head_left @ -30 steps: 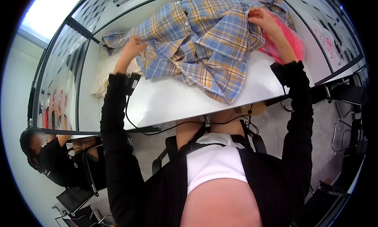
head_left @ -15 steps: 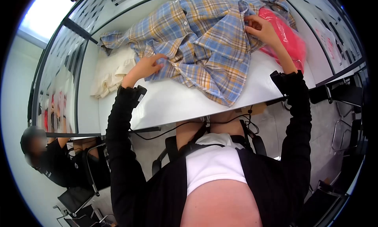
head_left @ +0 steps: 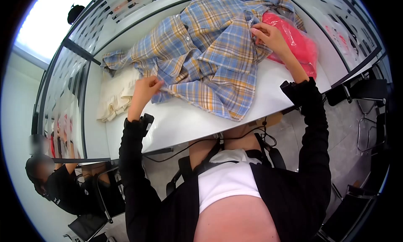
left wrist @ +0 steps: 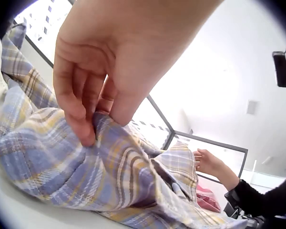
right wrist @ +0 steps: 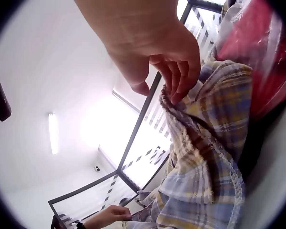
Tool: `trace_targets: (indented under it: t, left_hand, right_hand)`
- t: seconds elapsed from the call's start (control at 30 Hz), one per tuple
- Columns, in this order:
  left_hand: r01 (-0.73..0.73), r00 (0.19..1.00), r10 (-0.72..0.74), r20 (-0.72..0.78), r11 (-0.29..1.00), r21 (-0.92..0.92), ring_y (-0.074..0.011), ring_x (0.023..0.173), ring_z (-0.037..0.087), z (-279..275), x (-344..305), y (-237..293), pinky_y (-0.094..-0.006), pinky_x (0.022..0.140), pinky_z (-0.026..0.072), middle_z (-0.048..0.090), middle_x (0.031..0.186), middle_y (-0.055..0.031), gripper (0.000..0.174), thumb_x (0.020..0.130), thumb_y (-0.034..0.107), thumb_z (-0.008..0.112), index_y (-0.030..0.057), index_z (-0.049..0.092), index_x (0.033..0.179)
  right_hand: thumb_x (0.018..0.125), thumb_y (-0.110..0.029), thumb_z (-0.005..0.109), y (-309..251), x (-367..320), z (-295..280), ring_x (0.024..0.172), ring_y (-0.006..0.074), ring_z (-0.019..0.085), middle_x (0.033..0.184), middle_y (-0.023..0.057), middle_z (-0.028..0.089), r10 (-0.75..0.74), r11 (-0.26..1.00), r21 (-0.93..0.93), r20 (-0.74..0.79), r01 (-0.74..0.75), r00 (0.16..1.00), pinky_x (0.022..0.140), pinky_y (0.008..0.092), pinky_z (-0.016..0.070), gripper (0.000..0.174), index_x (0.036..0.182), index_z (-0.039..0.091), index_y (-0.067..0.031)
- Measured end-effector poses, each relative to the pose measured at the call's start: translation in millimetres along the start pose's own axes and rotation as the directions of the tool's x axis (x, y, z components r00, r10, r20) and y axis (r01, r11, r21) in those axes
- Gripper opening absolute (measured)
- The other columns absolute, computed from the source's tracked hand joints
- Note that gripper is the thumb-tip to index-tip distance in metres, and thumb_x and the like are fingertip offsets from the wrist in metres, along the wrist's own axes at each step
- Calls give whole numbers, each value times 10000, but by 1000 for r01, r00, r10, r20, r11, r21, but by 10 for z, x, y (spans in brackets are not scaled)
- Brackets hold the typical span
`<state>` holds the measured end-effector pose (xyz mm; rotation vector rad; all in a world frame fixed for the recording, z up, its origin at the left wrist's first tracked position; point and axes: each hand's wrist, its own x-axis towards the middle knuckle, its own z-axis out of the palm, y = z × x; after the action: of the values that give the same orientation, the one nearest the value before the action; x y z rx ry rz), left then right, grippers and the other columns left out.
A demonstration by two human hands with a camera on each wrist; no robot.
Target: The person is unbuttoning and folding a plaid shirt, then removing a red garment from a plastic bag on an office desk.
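The person is holding a blue-and-yellow plaid cotton shirt (head_left: pixel 210 61) lying across the far half of the white table (head_left: pixel 189 116). The left hand (head_left: pixel 145 87) is pinching a hem fold between thumb and curled fingers (left wrist: pixel 69 100) toward the table's left side, and the right hand (head_left: pixel 270 37) is nipping what looks like the front edge at its far right, beside a red garment in clear plastic (head_left: pixel 300 42). Doing this well, I'd say, means pulling both pinches apart evenly, without dragging fabric over the cream folded cloth (head_left: pixel 117 95) at the table's left edge.

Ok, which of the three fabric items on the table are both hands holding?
The blue-and-yellow plaid shirt: the left hand pinches its near edge, the right hand its far side. The cream cloth and the red bagged item are in neither hand.
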<state>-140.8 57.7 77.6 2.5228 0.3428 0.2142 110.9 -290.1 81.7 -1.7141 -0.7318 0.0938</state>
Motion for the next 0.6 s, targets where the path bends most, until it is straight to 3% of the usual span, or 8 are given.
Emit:
trace_targets:
  t: [0.13,0.23,0.3,0.33,0.47,0.6]
  left_hand:
    - [-35,990,36,-133,999,6,-101,502,484,5,-167,-40,-242,483,391,540,550,-43,160,724,119,692,13,574,735]
    - [24,973,-25,-229,1000,-8,-98,508,519,-44,-346,-47,-231,489,406,555,561,-28,242,725,102,694,40,555,912]
    - [90,954,-104,-282,994,-62,-99,509,538,-159,-502,77,-223,492,412,567,570,-28,295,731,104,692,52,535,975]
    - [59,949,-76,-307,996,-63,-98,508,554,-192,-560,3,-214,490,416,581,584,-34,334,740,98,687,57,520,1027]
    - [152,937,-188,-294,978,-142,-86,522,552,-201,-804,-94,-209,487,416,596,597,-51,307,743,82,685,37,545,1012]
    - [184,938,-240,-252,956,-228,-89,518,551,-33,-877,-89,-211,485,421,602,606,-67,217,743,83,687,-5,579,910]
  right_hand:
    - [814,-169,633,142,83,-11,674,105,603,828,65,645,-30,992,-123,30,33,999,596,221,466,203,926,591,-6]
    - [827,-165,614,382,171,-84,676,109,606,848,66,642,-118,988,103,44,113,992,615,219,465,177,905,585,-9]
    - [840,-170,600,324,84,-183,678,106,605,847,66,638,-121,984,137,43,114,992,624,213,463,175,901,582,-8]
    - [846,-173,593,290,36,-212,679,105,605,847,66,636,-121,982,154,44,113,992,629,209,461,174,898,580,-7]
    - [854,-214,587,252,-56,-247,653,93,599,822,54,636,34,985,166,18,-36,999,604,207,459,213,918,591,-11]
    - [832,-262,616,64,151,-145,620,87,591,796,38,637,40,999,28,15,-41,999,577,207,455,274,939,613,-10]
